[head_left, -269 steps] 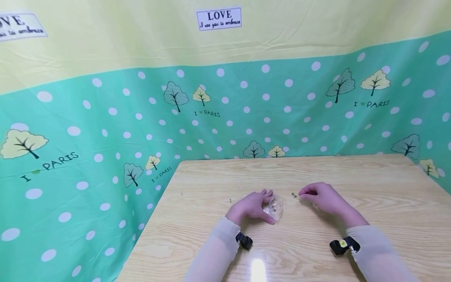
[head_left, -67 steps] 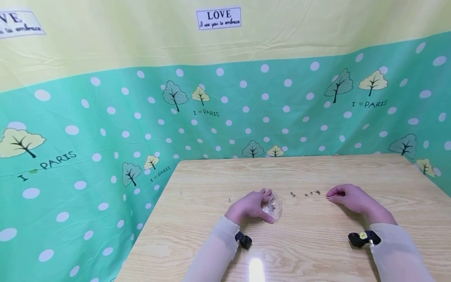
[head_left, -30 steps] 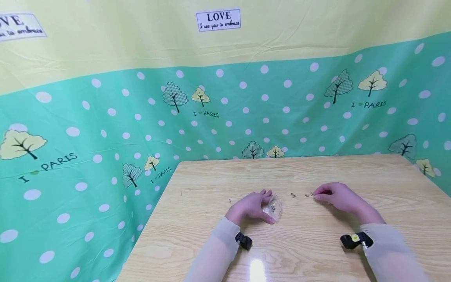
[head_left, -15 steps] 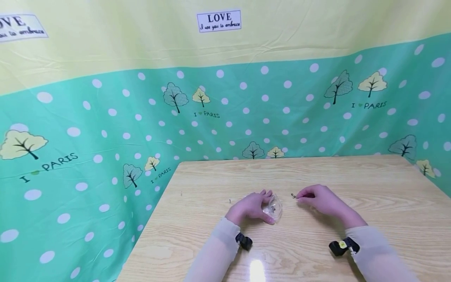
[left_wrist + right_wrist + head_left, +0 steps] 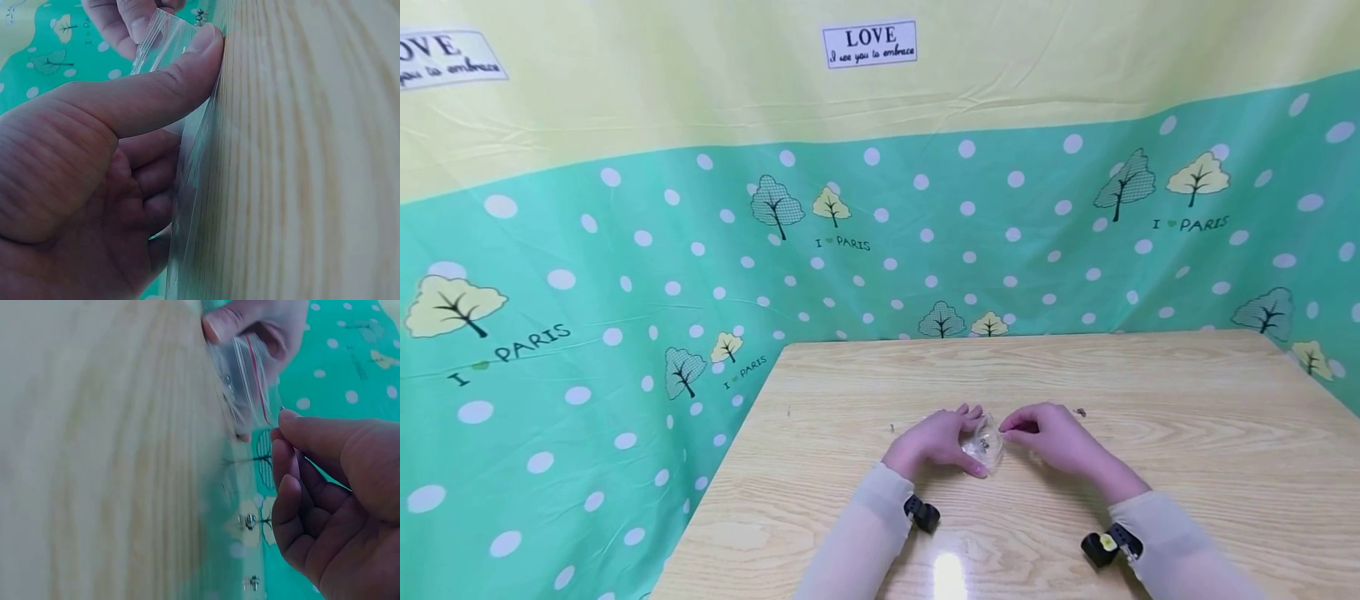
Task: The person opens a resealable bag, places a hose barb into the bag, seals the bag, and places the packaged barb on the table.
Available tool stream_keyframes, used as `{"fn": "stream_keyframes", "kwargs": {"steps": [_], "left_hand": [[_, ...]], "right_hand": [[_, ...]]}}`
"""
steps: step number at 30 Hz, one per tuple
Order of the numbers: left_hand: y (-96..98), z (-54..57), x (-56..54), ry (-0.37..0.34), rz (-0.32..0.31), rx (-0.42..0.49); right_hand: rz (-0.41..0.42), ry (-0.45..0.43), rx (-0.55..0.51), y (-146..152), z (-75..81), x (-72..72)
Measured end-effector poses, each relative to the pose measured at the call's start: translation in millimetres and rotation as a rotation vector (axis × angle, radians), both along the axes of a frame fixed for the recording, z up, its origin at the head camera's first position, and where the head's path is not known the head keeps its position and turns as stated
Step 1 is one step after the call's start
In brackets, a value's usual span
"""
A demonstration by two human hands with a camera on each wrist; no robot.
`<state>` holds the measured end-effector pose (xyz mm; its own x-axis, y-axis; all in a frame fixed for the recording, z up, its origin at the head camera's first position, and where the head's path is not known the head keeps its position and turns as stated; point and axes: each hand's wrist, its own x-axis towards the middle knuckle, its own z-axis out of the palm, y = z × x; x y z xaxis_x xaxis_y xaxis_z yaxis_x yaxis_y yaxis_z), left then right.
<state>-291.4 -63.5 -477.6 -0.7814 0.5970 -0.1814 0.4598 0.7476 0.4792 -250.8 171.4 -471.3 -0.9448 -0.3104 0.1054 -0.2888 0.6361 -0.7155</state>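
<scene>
My left hand (image 5: 936, 437) rests on the table and holds a clear plastic zip bag (image 5: 988, 452) between thumb and fingers. In the right wrist view the bag (image 5: 240, 378) has a red stripe along its mouth, and small metal bits show inside. My right hand (image 5: 1058, 440) is at the bag's mouth, thumb and forefinger pinched together. A tiny dark tip (image 5: 281, 409) pokes out at its thumb; most of that piece is hidden. Small screw-like metal pieces (image 5: 250, 521) lie on the table by the right hand, with one cluster (image 5: 1080, 412) visible beyond it.
A small loose bit (image 5: 892, 427) lies left of my left hand on the wooden table (image 5: 865, 375). A green and yellow patterned curtain (image 5: 850, 217) hangs behind and to the left. Each wrist wears a small black camera (image 5: 1101, 548).
Over the last two seconds my right hand has moved left, from beyond the row of metal pieces to the bag's mouth. My left hand and the bag have stayed in place.
</scene>
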Motion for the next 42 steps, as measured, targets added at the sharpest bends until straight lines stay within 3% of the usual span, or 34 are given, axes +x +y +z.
{"fn": "stream_keyframes", "kwargs": {"steps": [13, 21, 30, 42], "left_hand": [[1.6, -0.9, -1.1, -0.011, 0.019, -0.005], [1.7, -1.2, -0.8, -0.010, 0.019, -0.003], [1.8, -0.9, -1.3, -0.006, 0.013, -0.009], [1.8, 0.5, -0.8, -0.012, 0.013, -0.007]], "right_hand": [[-0.034, 0.050, -0.032, -14, 2.2, 5.5], [0.000, 0.079, -0.038, -16, 6.3, 9.5], [0.038, 0.065, -0.028, -14, 8.0, 10.1], [0.031, 0.043, -0.035, -11, 7.8, 8.6]]}}
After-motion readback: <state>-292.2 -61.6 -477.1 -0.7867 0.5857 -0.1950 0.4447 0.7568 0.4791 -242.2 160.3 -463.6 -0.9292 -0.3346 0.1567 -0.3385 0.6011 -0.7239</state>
